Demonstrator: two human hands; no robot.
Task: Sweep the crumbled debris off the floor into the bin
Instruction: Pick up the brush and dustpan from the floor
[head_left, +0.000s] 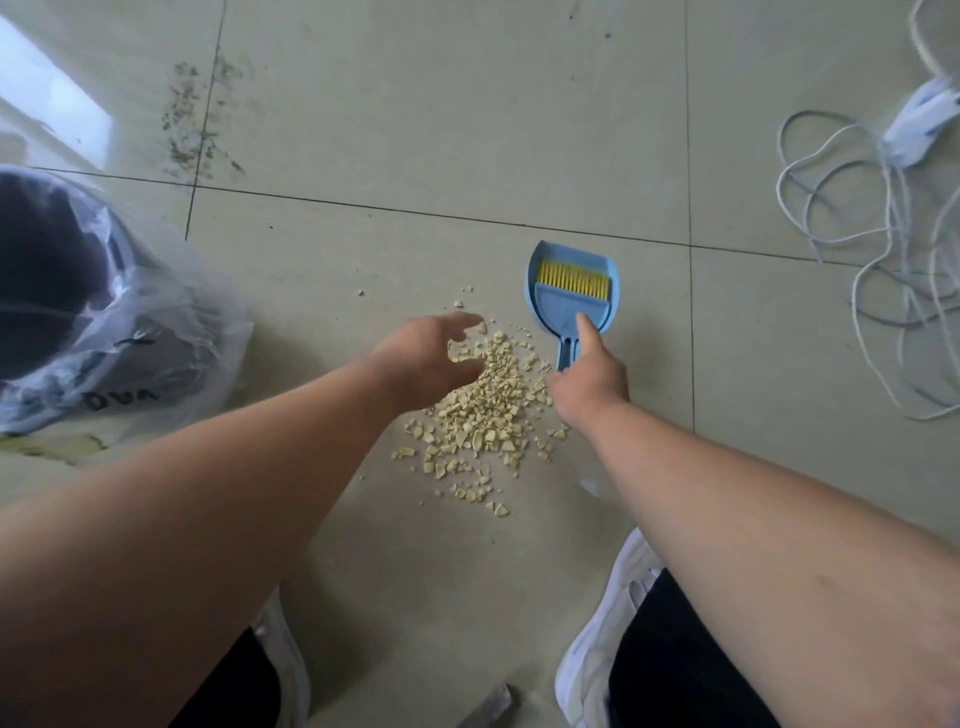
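Note:
A pile of pale yellow crumbled debris (483, 415) lies on the tiled floor in front of me. My left hand (431, 358) hovers over the pile's far left edge with loosely curled fingers and holds nothing. A blue dustpan (540, 275) lies just right of the pile, with a blue brush with yellow bristles (571, 283) nested in it. My right hand (589, 374) is at the end of the handle. Its index finger lies straight along the brush and its other fingers are curled underneath. The bin (156, 322), dark and lined with a clear plastic bag, stands at the left.
Tangled white cables (883, 260) and a white plug block (924, 119) lie at the right. A dark dirt smear (192, 119) marks the floor at the far left. My white shoes (608, 623) stand near the bottom edge.

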